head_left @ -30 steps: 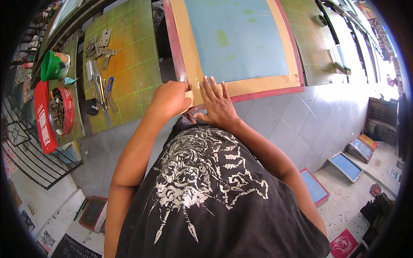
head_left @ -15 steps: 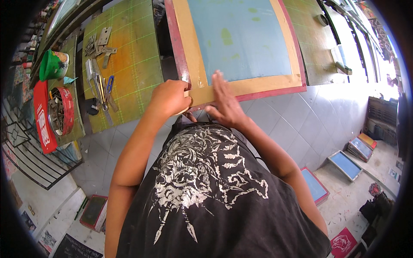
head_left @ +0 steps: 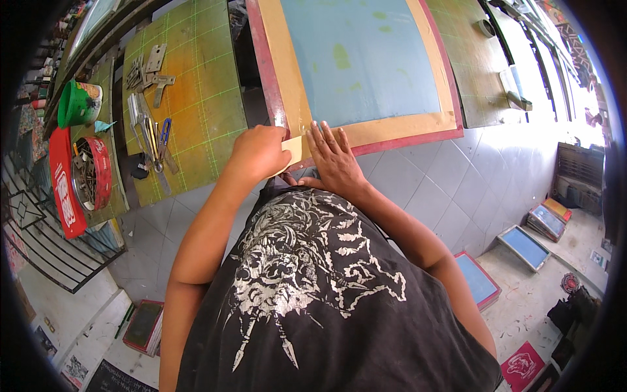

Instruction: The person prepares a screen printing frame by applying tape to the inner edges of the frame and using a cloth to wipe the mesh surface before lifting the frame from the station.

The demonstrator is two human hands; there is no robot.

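The framed screen [head_left: 362, 65] lies before the person, its near edge over glossy grey floor tiles [head_left: 428, 163]. Worn, green-lined boards [head_left: 209, 98] flank it; flat metal pieces [head_left: 157, 59] lie on the board to its left, with a green plastic bucket [head_left: 81, 103] farther left. The screen has smooth blue mesh, a tan tape border and a red frame. At its near-left corner, the left hand [head_left: 260, 151] is curled around a tan tape piece [head_left: 296, 149], fingertips hidden. The right hand [head_left: 336, 160], flat and unloaded, rests on the near border; half a second ago it was blurred, fingers tipped upward.
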